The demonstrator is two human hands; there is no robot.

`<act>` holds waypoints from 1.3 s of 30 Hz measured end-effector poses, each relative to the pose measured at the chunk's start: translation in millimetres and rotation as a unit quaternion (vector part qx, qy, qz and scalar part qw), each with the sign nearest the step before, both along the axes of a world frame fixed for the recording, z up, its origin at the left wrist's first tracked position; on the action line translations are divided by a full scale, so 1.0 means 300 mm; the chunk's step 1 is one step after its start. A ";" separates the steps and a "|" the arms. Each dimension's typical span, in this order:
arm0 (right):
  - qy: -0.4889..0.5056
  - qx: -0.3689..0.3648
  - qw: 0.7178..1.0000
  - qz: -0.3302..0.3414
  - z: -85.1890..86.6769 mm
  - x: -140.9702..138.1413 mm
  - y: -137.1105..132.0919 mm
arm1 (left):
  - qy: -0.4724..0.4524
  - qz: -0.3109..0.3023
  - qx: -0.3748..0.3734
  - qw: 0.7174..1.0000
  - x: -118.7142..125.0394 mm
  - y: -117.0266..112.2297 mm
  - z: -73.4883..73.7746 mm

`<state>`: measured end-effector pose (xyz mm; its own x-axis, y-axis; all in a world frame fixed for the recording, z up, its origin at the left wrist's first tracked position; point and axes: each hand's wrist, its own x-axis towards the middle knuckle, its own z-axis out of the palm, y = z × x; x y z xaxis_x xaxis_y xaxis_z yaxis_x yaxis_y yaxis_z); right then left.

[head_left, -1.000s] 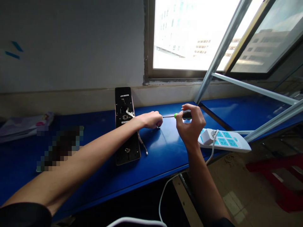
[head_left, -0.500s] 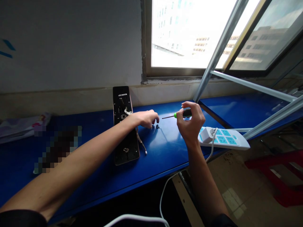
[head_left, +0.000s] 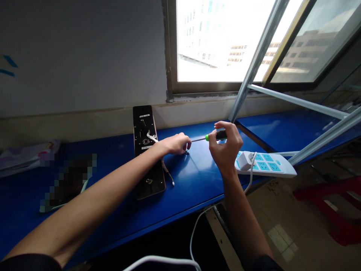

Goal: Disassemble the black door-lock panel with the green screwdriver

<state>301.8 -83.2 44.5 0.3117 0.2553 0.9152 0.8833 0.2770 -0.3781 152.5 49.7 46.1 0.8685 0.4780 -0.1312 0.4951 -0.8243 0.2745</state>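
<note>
My right hand (head_left: 227, 145) grips a screwdriver (head_left: 209, 137) by its black and green handle, its thin shaft pointing left. The screwdriver's tip ends at the fingers of my left hand (head_left: 178, 143). Those fingers are curled down in a pinch just above the blue table, beside some small dark pieces (head_left: 187, 153) that look like screws. Whatever lies between the left fingertips is too small and hidden to name. Under my left forearm lies a long black panel (head_left: 149, 169) with metal fittings, a white label and a cable (head_left: 169, 177) hanging off its right side.
A white power strip (head_left: 282, 165) with a plugged-in adapter sits right of my right wrist. Grey metal frame bars (head_left: 251, 71) rise behind it. A pixelated object (head_left: 70, 178) and a plastic bag (head_left: 28, 156) lie at the left. A red stool (head_left: 332, 195) stands on the floor.
The fingers of my left hand have closed further, beside the small dark pieces. The gap between them and the screwdriver's tip is gone. My right hand keeps its grip.
</note>
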 end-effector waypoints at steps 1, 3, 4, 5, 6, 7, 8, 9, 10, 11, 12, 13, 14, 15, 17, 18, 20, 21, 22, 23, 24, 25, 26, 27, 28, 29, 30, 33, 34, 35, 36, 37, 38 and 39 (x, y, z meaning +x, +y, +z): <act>0.000 0.000 1.000 -0.001 -0.001 0.001 0.000 | -0.005 0.003 0.000 1.000 0.002 0.001 -0.003; 0.003 0.000 1.000 -0.005 -0.002 0.004 0.001 | -0.015 0.009 0.001 1.000 0.003 0.004 -0.008; 0.005 0.000 1.000 -0.007 -0.003 0.005 0.001 | -0.019 0.011 0.001 1.000 0.001 0.005 -0.009; 0.007 0.000 1.000 -0.008 -0.005 0.006 0.001 | -0.023 0.013 0.000 1.000 -0.003 0.006 -0.010; 0.010 0.000 1.000 -0.008 -0.006 0.007 0.002 | -0.026 0.014 -0.001 1.000 -0.007 0.007 -0.009; 0.012 -0.001 1.000 -0.008 -0.007 0.008 0.003 | -0.029 0.014 -0.004 0.999 -0.013 0.008 -0.008; 0.014 -0.002 1.000 -0.007 -0.008 0.009 0.004 | -0.032 0.014 -0.006 0.999 -0.019 0.009 -0.007; 0.017 -0.004 1.000 -0.006 -0.009 0.009 0.005 | -0.034 0.015 -0.009 0.999 -0.026 0.010 -0.004; 0.019 -0.006 1.000 -0.004 -0.010 0.009 0.006 | -0.037 0.016 -0.011 0.999 -0.033 0.010 0.001; 0.022 -0.010 1.000 -0.002 -0.010 0.009 0.007 | -0.040 0.017 -0.013 0.999 -0.040 0.009 0.008; 0.026 -0.015 1.000 0.000 -0.010 0.007 0.008 | -0.043 0.018 -0.013 0.999 -0.049 0.006 0.018; 0.030 -0.021 0.999 0.004 -0.010 0.006 0.008 | -0.049 0.018 -0.012 0.999 -0.058 0.001 0.031; 0.035 -0.028 0.999 0.010 -0.009 0.003 0.008 | -0.057 0.019 -0.010 0.998 -0.070 -0.005 0.047; 0.040 -0.035 0.998 0.018 -0.009 0.000 0.008 | -0.067 0.019 -0.007 0.998 -0.084 -0.014 0.066; 0.050 -0.054 0.997 0.039 -0.010 -0.010 0.008 | -0.098 0.020 0.002 0.995 -0.121 -0.035 0.105; 0.055 -0.065 0.995 0.052 -0.012 -0.017 0.009 | -0.116 0.022 0.004 0.993 -0.145 -0.046 0.122; 0.058 -0.092 0.991 0.081 -0.021 -0.036 0.013 | -0.192 0.022 0.021 0.981 -0.199 -0.066 0.142; 0.056 -0.107 0.988 0.095 -0.027 -0.049 0.017 | -0.233 0.025 0.043 0.971 -0.229 -0.075 0.142; 0.051 -0.122 0.985 0.108 -0.036 -0.063 0.022 | -0.268 0.031 0.071 0.960 -0.261 -0.083 0.135; 0.045 -0.138 0.982 0.119 -0.046 -0.080 0.027 | -0.293 0.037 0.098 0.950 -0.293 -0.090 0.121; 0.036 -0.156 0.979 0.128 -0.056 -0.098 0.032 | -0.317 0.044 0.127 0.939 -0.325 -0.097 0.103; 0.025 -0.174 0.975 0.135 -0.068 -0.116 0.037 | -0.331 0.054 0.155 0.929 -0.357 -0.103 0.081; 0.013 -0.195 0.970 0.142 -0.080 -0.135 0.040 | -0.336 0.064 0.182 0.922 -0.388 -0.109 0.057; 0.000 -0.217 0.965 0.146 -0.091 -0.153 0.042 | -0.339 0.081 0.206 0.914 -0.419 -0.116 0.033; -0.014 -0.240 0.959 0.149 -0.100 -0.170 0.042 | -0.340 0.099 0.222 0.908 -0.448 -0.123 0.011; -0.027 -0.265 0.952 0.148 -0.108 -0.186 0.042 | -0.345 0.120 0.233 0.902 -0.475 -0.131 -0.009; -0.040 -0.290 0.945 0.145 -0.114 -0.200 0.041 | -0.350 0.141 0.237 0.895 -0.500 -0.138 -0.027; -0.073 -0.367 0.919 0.122 -0.116 -0.232 0.043 | -0.366 0.203 0.221 0.881 -0.553 -0.154 -0.069; -0.084 -0.392 0.909 0.114 -0.113 -0.242 0.047 | -0.367 0.221 0.210 0.879 -0.563 -0.157 -0.079; -0.094 -0.415 0.899 0.106 -0.109 -0.252 0.053 | -0.367 0.236 0.196 0.878 -0.570 -0.158 -0.089; -0.104 -0.436 0.888 0.099 -0.106 -0.263 0.061 | -0.367 0.248 0.182 0.878 -0.573 -0.159 -0.097; -0.113 -0.456 0.878 0.092 -0.103 -0.274 0.070 | -0.367 0.258 0.168 0.878 -0.574 -0.158 -0.105; -0.121 -0.474 0.868 0.086 -0.101 -0.286 0.080 | -0.369 0.265 0.155 0.877 -0.574 -0.157 -0.112; -0.128 -0.490 0.858 0.081 -0.100 -0.298 0.089 | -0.373 0.272 0.141 0.876 -0.573 -0.155 -0.119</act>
